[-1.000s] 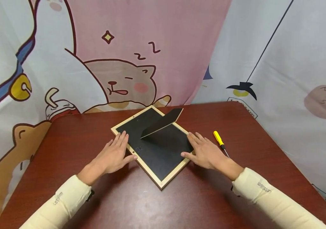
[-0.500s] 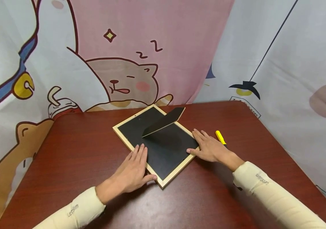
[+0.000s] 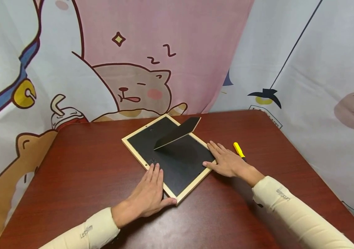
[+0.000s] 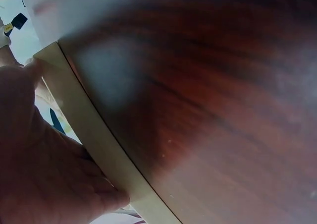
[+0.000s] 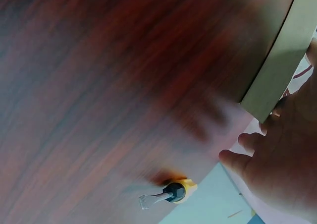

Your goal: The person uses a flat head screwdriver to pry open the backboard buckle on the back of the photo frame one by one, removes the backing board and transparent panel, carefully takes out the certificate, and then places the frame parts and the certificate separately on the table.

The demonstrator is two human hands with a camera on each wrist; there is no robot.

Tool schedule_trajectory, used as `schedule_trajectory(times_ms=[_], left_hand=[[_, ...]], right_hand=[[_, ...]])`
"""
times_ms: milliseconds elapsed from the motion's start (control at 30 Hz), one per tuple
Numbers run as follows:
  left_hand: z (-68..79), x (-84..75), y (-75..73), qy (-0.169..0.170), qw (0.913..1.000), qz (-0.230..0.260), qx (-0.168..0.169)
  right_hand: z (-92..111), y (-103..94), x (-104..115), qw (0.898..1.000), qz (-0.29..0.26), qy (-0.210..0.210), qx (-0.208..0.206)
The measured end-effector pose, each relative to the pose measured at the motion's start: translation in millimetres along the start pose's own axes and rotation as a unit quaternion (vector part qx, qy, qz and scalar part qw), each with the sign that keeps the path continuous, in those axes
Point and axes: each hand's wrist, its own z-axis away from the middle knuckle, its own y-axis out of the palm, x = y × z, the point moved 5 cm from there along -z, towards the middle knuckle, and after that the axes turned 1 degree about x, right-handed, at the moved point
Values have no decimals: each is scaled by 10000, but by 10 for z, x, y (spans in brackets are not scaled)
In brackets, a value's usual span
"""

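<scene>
Behind the table (image 3: 80, 173), saw hanging cloth (image 3: 208, 52), printed in pink and white, with a sleeping cartoon cat (image 3: 139, 90). In the head view, noted dark red grain and some shine on the table, and at its middle a rectangular wooden frame (image 3: 180, 160), lying flat with its back upward. Found its long axis aslant, from far left to near right, with one corner pointing nearest. Saw pale, smooth rails around a matte black backing board (image 3: 177, 176), and rising from this a flat black support leg (image 3: 178, 133), with angled free end toward the far right. Saw the left hand (image 3: 148, 193) open, fingers straight over the left long rail, thumb at the near corner; also the right hand (image 3: 226, 162) open, at the right corner, thumb across the near short rail. Just beside, noted a yellow-handled screwdriver (image 3: 239, 150), partly hidden.

In the left wrist view, saw the frame's outer side, hidden from above: a straight pale strip, running diagonally, with a thin dark line along the table, and the palm close by.

In the right wrist view, saw the screwdriver's metal blade (image 5: 154, 200), flat and widened at the tip, and a squared frame corner near slightly spread fingers. Could not tell the force of pressing.
</scene>
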Motion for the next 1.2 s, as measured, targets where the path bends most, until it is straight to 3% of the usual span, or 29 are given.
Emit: schedule_trajectory(times_ms=[267, 900, 1200], left_hand=[[4, 76, 15, 41, 9992, 364, 140], [-1, 593, -5, 249, 9957, 695, 553], [-58, 852, 34, -11, 9966, 689, 456]], right_hand=[[62, 1, 50, 9999, 33, 95, -47], [384, 71, 337, 9987, 266, 337, -271], [547, 149, 599, 9985, 376, 191, -340]])
